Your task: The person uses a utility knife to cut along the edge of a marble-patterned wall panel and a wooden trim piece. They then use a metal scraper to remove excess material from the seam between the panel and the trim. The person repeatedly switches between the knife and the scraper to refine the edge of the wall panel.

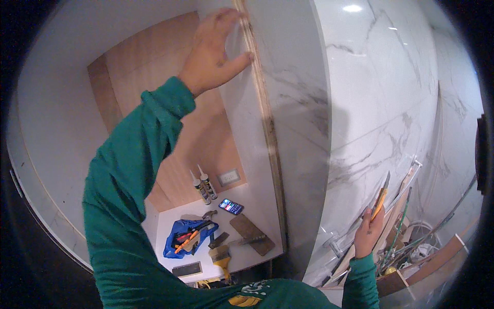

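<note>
Marble facing looks done, panel edge looks bare and unfinished: left hand spread open at that edge, right hand gripping knife, blade out, well clear of panel.

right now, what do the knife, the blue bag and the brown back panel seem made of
Knife: its slim grey blade looks metal; the yellow handle is probably plastic, evenly coloured. Blue bag: likely thin plastic, given its crumpled folds and slight sheen. Back panel: seemingly plywood, matte, with faint streaks; laminate is possible.
</note>
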### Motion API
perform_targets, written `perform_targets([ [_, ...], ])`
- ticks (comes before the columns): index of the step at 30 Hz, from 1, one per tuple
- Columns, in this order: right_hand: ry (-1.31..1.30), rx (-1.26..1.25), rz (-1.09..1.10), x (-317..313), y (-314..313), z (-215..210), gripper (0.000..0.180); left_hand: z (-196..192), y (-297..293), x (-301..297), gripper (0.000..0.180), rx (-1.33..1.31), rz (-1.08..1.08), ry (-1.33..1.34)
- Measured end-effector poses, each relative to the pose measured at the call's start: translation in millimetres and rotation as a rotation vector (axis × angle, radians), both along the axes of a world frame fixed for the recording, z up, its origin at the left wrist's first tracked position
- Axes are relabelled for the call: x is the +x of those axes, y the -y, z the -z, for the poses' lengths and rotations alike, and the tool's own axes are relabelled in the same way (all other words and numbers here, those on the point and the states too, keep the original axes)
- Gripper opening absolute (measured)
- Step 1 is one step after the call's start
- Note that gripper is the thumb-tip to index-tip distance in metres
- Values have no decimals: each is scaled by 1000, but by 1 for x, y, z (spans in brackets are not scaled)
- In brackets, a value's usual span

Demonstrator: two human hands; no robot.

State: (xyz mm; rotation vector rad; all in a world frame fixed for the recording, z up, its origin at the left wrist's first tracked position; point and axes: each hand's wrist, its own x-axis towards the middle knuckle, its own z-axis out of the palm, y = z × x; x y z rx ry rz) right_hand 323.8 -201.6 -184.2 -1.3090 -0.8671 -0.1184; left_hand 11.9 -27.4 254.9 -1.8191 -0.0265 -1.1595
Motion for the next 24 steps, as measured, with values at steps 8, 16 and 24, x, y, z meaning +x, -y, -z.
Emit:
perform_targets([
  [8, 28, -30, 30, 3, -3, 3, 29, 13, -39, 27, 106, -594, 299, 336],
  [16, 3, 0, 44, 6, -5, 13, 28, 13, -54, 38, 102, -612, 376, 406],
  [24, -14, -61, -14, 3, 3, 2, 35, -3, -37, 34, 98, -754, 403, 272],
])
